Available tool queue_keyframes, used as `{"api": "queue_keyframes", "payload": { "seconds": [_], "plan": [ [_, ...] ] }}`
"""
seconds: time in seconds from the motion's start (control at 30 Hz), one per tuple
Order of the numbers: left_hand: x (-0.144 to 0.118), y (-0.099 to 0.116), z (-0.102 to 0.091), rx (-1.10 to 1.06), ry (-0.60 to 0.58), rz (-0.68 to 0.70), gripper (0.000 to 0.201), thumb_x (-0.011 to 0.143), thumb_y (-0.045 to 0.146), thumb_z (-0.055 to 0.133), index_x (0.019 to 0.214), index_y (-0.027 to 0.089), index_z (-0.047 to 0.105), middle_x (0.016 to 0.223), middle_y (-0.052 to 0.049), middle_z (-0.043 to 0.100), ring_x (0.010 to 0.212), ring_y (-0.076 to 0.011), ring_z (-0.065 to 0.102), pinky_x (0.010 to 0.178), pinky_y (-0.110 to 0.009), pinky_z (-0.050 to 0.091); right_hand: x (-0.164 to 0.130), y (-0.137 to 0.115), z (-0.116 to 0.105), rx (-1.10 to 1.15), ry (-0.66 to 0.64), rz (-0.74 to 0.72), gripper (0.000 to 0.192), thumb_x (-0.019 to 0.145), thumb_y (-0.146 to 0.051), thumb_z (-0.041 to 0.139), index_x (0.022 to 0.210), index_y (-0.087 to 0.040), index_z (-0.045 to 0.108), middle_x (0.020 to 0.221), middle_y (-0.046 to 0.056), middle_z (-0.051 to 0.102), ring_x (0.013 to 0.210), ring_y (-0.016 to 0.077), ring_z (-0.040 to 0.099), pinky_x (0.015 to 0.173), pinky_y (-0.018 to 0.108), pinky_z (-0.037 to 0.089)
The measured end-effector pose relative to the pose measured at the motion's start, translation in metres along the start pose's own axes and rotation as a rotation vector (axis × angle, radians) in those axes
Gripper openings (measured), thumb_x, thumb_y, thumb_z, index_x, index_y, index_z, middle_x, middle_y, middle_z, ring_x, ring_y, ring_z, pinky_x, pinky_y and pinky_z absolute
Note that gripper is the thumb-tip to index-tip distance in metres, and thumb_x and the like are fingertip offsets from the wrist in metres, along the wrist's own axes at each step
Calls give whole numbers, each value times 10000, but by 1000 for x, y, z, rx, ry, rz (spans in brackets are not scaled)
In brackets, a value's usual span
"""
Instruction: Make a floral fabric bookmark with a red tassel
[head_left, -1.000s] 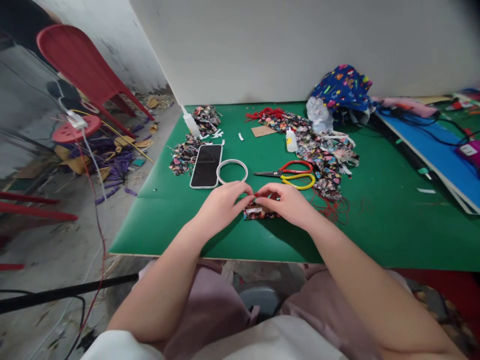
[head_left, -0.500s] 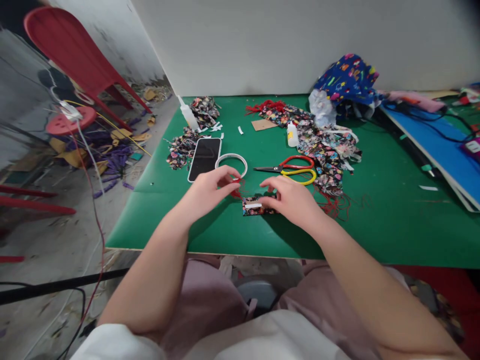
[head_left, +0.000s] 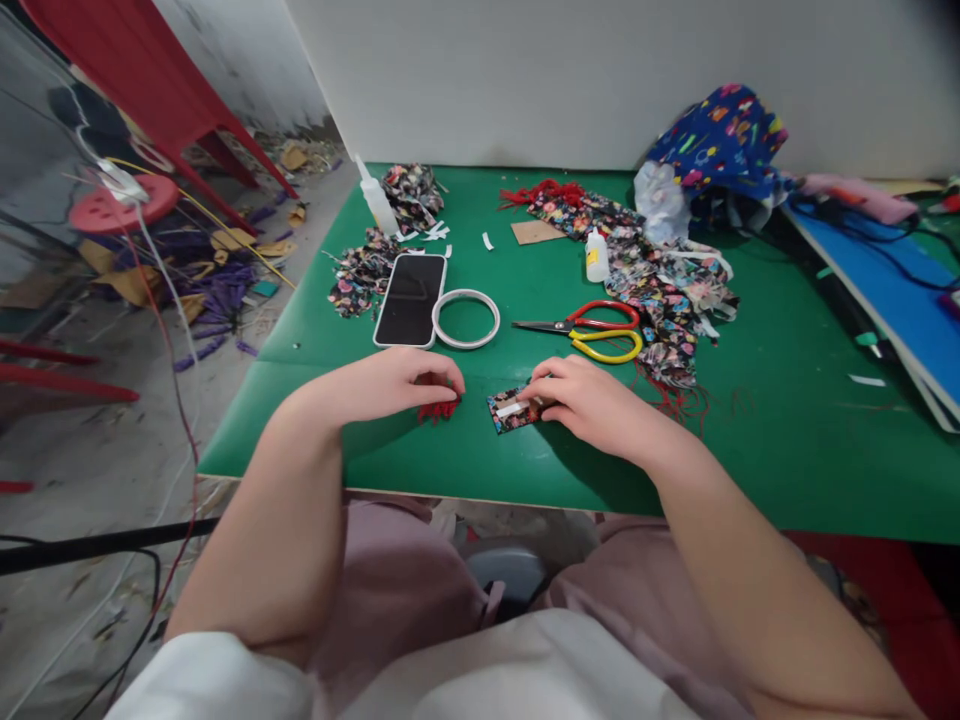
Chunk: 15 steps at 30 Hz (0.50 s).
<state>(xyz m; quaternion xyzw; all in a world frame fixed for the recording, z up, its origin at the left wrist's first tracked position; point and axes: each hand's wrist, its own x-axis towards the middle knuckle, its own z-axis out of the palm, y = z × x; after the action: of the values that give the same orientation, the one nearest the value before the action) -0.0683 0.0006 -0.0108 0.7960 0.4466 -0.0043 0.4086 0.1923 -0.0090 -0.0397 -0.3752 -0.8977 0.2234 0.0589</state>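
Observation:
My left hand (head_left: 401,385) is closed around a bunch of red thread (head_left: 439,410), part of which pokes out under the fingers just above the green table top (head_left: 420,455). To its right, my right hand (head_left: 581,400) grips the right end of a small flat piece of black floral fabric (head_left: 501,420). Brown card shows on that piece, with a white strip (head_left: 512,410) lying on it. Beyond my hands lie scissors (head_left: 585,328) with one red and one yellow handle, a white ring-shaped roll of tape (head_left: 466,345) and a phone (head_left: 411,300).
Floral fabric scraps (head_left: 660,310) are heaped at the right, with a small glue bottle (head_left: 596,258) beside them. A taller white bottle (head_left: 377,205) stands at the back left. Brown card (head_left: 536,233) lies near the back. A blue board (head_left: 885,290) rests at the far right.
My left hand has moved left and toward me, carrying the red thread away from the tape roll. The fabric piece has tilted slightly in my right hand.

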Motion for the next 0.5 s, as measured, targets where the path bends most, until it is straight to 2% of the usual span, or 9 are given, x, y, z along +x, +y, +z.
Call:
{"api": "queue_keyframes", "payload": {
  "seconds": [0.17, 0.23, 0.37, 0.43, 0.5],
  "plan": [
    [2, 15, 11, 416, 334, 117, 245, 844, 342, 495, 835, 216, 705, 1030, -62, 588, 973, -211, 526, 877, -365, 404, 1, 3, 5, 19, 30, -24, 227, 788, -154, 595, 995, -227, 655, 1045, 53, 581, 930, 194, 517, 812, 324, 411],
    [6, 25, 19, 497, 417, 168, 234, 844, 332, 508, 811, 211, 705, 1021, -71, 587, 996, -233, 503, 885, -397, 388, 3, 1, 8, 55, 115, -5, 143, 818, -199, 565, 930, -210, 653, 985, 50, 586, 904, 178, 526, 795, 304, 414],
    [19, 35, 39, 486, 286, 215, 218, 867, 283, 482, 858, 174, 671, 848, -57, 588, 821, -173, 544, 762, -296, 425, 9, -7, 15, 90, 349, 151, 80, 835, -219, 535, 837, -185, 608, 813, 28, 590, 775, 145, 537, 684, 260, 401],
    [24, 32, 46, 484, 260, 212, 223, 879, 281, 459, 890, 161, 646, 835, -54, 582, 798, -166, 552, 722, -275, 424, 12, -10, 18, 128, 328, 207, 45, 817, -218, 556, 812, -190, 592, 748, 9, 588, 704, 133, 528, 623, 248, 377],
    [26, 27, 50, 481, 263, 230, 239, 891, 295, 437, 893, 167, 638, 822, -47, 582, 783, -160, 557, 699, -264, 418, 14, -10, 19, 174, 246, 232, 23, 791, -209, 581, 776, -193, 586, 710, -3, 586, 653, 124, 514, 584, 241, 354]
  ]
}}
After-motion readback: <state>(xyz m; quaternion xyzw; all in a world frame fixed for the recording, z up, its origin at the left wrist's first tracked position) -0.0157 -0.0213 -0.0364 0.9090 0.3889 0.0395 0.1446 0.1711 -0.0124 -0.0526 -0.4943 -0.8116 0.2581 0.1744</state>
